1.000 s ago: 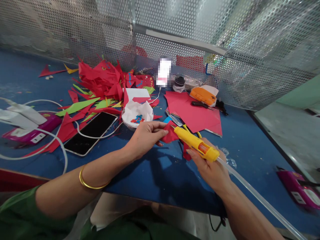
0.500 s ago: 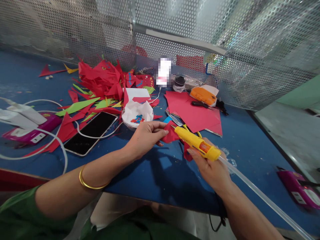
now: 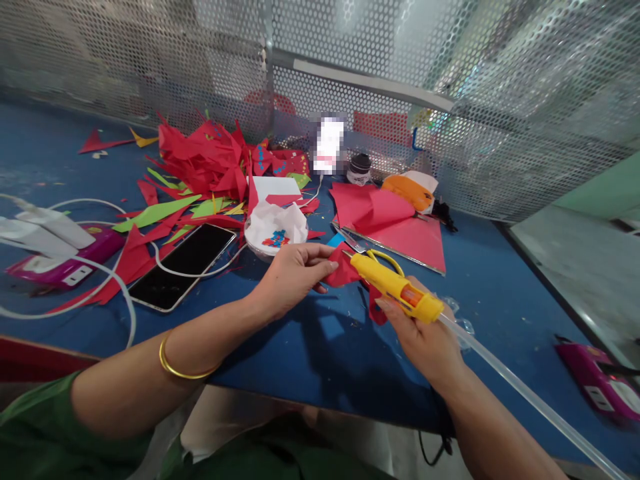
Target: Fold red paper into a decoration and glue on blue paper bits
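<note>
My left hand (image 3: 295, 277) pinches a small piece of red paper (image 3: 342, 268) between thumb and fingers. In my right hand (image 3: 425, 340) is a yellow hot glue gun (image 3: 390, 283), with a long clear glue stick (image 3: 530, 392) running out of its back end. Its nozzle points left and meets the edge of the red paper, though I cannot tell whether it presses on it. Beneath the gun hangs another bit of red (image 3: 377, 305), partly hidden. Yellow-handled scissors (image 3: 387, 259) lie behind the gun, mostly covered. A bowl lined with white paper (image 3: 276, 219) holds small blue and red pieces.
A heap of red paper scraps (image 3: 205, 157) lies at the back left, with green strips (image 3: 155, 215) before it. A phone (image 3: 183, 267) with white cables is left of my hand. Red sheets (image 3: 400, 233) lie behind the gun. Purple power strips (image 3: 597, 373) sit at both sides.
The top red sheet at the back right has lifted and curled over towards the left, baring more of the sheet below and covering the black-handled tool. My hands hold nearly still.
</note>
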Demonstrator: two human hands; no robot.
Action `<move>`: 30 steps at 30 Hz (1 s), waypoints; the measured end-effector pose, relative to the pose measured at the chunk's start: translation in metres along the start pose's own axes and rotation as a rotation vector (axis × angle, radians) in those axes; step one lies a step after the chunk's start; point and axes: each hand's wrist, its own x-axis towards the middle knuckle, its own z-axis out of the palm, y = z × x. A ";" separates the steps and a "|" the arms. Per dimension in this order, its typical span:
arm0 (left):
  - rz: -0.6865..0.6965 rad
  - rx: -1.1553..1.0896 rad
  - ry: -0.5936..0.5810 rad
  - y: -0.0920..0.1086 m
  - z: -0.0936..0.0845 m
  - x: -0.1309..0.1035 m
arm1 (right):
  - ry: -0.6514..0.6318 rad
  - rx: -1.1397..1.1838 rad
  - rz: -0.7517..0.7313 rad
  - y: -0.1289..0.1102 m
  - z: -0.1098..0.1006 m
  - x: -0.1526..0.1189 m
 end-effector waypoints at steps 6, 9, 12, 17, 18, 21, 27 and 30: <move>-0.007 0.000 0.003 0.000 0.000 0.000 | 0.003 -0.002 0.017 -0.001 -0.001 0.001; -0.006 0.001 0.006 0.001 0.000 0.000 | -0.007 0.002 0.030 -0.002 -0.001 0.000; -0.010 0.005 0.012 0.001 0.000 0.000 | -0.011 0.015 0.033 -0.003 -0.002 0.000; -0.002 0.019 0.023 0.002 0.001 -0.001 | -0.009 -0.009 0.006 -0.005 -0.003 0.002; -0.004 0.018 0.025 0.002 0.001 -0.001 | -0.006 -0.007 0.008 -0.005 -0.003 0.003; -0.017 0.005 0.025 0.003 0.001 -0.002 | -0.007 0.026 0.046 -0.007 -0.005 0.004; -0.015 0.008 0.023 0.003 0.000 -0.001 | -0.039 0.067 0.102 -0.003 -0.004 0.001; -0.017 0.001 0.025 0.003 0.001 -0.001 | -0.099 0.246 0.187 -0.002 -0.003 -0.001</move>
